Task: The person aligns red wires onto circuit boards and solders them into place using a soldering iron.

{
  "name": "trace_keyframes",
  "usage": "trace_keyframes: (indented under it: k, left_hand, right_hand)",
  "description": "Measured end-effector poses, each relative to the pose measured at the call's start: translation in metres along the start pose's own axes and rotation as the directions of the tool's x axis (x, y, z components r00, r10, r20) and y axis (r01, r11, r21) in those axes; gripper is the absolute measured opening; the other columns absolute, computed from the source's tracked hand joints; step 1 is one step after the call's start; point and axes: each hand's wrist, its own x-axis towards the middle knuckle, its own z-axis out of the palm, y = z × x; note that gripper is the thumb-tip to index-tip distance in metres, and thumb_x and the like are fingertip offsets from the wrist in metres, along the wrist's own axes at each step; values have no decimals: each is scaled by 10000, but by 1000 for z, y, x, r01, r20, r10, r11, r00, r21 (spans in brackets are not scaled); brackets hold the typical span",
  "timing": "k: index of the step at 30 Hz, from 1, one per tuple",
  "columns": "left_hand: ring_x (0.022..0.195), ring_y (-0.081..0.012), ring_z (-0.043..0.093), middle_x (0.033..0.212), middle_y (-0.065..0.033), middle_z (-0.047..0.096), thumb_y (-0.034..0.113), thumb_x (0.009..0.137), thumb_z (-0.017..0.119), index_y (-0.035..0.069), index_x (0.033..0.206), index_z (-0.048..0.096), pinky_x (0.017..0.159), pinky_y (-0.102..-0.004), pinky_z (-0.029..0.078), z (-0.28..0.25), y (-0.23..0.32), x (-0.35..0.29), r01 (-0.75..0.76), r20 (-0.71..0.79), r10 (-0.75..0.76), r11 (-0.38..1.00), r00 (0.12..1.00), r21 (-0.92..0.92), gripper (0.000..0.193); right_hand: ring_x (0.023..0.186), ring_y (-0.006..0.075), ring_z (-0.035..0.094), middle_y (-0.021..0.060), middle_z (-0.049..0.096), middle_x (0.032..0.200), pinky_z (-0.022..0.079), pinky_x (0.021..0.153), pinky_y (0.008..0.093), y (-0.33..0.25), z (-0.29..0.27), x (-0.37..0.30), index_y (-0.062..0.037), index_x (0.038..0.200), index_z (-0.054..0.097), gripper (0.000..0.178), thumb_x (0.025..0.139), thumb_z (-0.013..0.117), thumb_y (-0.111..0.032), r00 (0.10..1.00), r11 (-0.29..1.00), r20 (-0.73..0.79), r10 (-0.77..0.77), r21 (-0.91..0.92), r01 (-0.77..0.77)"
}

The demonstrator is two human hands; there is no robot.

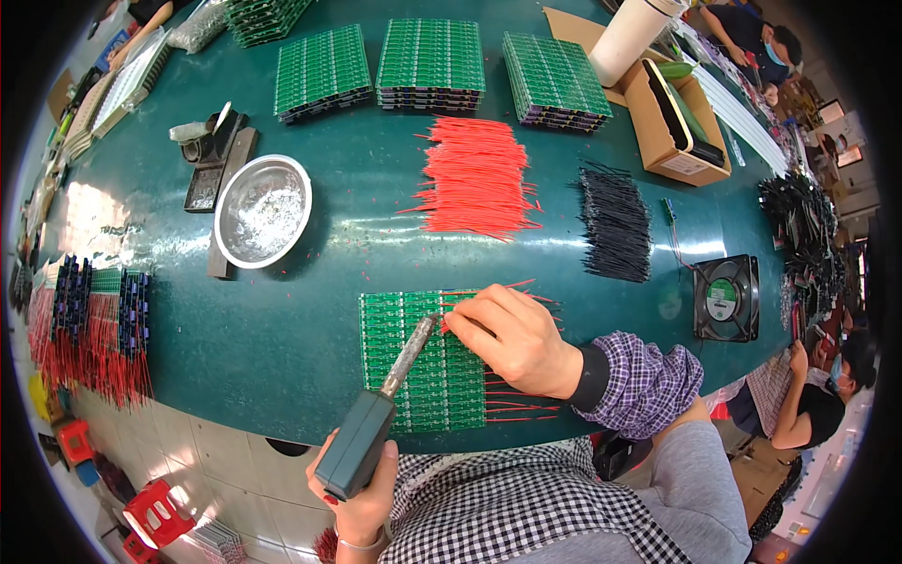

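Observation:
A green circuit board panel (442,399) made of several small boards lies flat at the table's near edge. My left hand (366,508) is closed around the dark handle of a soldering iron (362,442), whose metal tip reaches the upper middle of the panel. Beside that tip, the thumb and forefinger of my right hand (517,343) pinch a red wire (445,325). Whether iron and wire touch is too small to tell. More red wires (517,407) stick out from the panel's right side, partly hidden beneath my right hand.
Beyond the panel lie piles of red wires (474,179) and black wires (615,226). A metal bowl (305,211) stands left, a small fan (725,299) right. Stacked green panels (430,61) and a cardboard box (719,169) line the back. Wired boards (103,310) hang over the left edge.

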Motion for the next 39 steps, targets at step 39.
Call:
trace_keyframes:
  k: [39]
  left_hand:
    - [624, -149, 528, 921, -135, 662, -84, 771, 714, -79, 1086, 617, 554, -270, 420, -23, 16, 72, 57, -365, -257, 876, 895, -479, 330]
  right_hand:
    - [898, 254, 532, 79, 533, 869, 471, 691, 338, -1, 37, -20, -28, 783, 573, 133, 727, 622, -138, 981, 983, -183, -66, -178, 33]
